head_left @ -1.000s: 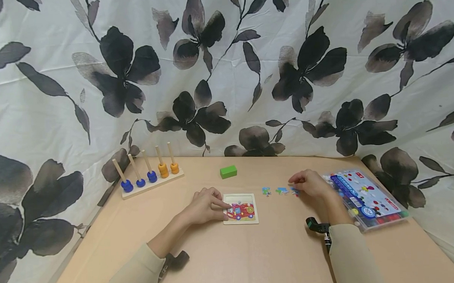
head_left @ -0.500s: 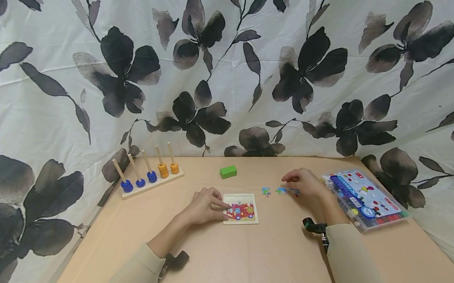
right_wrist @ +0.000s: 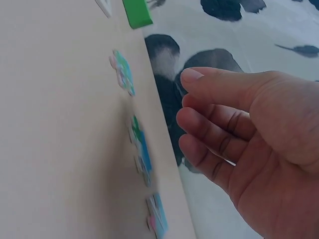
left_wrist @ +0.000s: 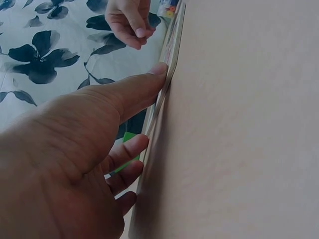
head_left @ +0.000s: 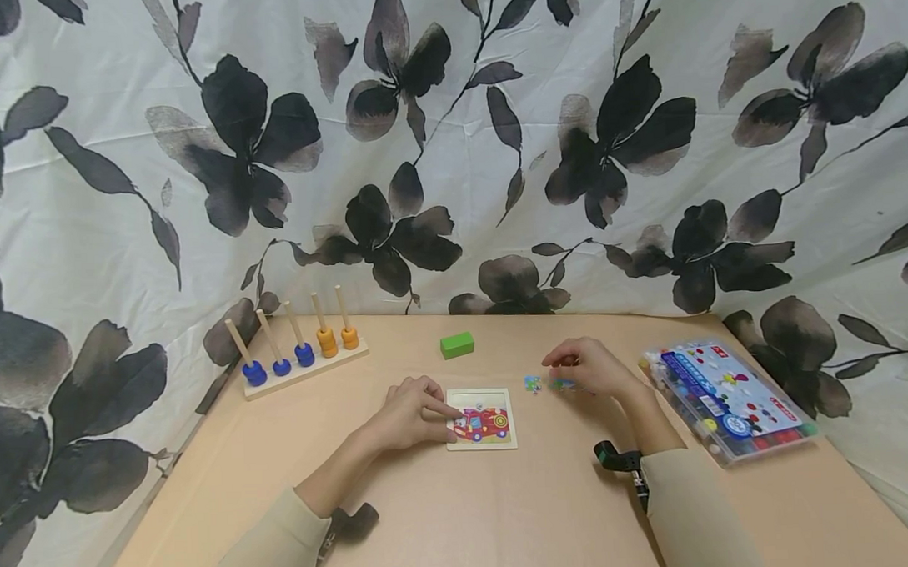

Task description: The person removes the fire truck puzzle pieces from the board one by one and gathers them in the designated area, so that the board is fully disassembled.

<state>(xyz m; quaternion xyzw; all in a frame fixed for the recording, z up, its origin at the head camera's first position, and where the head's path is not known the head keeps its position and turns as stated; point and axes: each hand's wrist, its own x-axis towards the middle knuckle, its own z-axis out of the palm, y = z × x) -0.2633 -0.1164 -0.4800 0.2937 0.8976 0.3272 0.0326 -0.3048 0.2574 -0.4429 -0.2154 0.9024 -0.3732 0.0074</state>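
Observation:
A small wooden jigsaw board [head_left: 482,443] with a red vehicle picture lies mid-table. My left hand [head_left: 415,412] rests at its left side; in the left wrist view the thumb [left_wrist: 158,68] lies over the frame and the other fingertips meet its edge. My right hand [head_left: 595,367] hovers over the loose jigsaw pieces, fingers loosely bent and nothing between them. In the right wrist view three pieces lie in a row on the table: one piece [right_wrist: 122,72] farthest along, a green and blue piece [right_wrist: 141,152] in the middle, and a blue piece [right_wrist: 157,215] nearest.
A green block [head_left: 457,344] sits behind the board. At the back left stands a wooden peg stand [head_left: 307,372] with blue and orange rings. A clear plastic box [head_left: 736,399] with a printed cover lies to the right. Patterned cloth hangs behind the table.
My right hand has shifted left over the row of pieces, from the rightmost one toward the middle one. The left hand and the board have kept their places.

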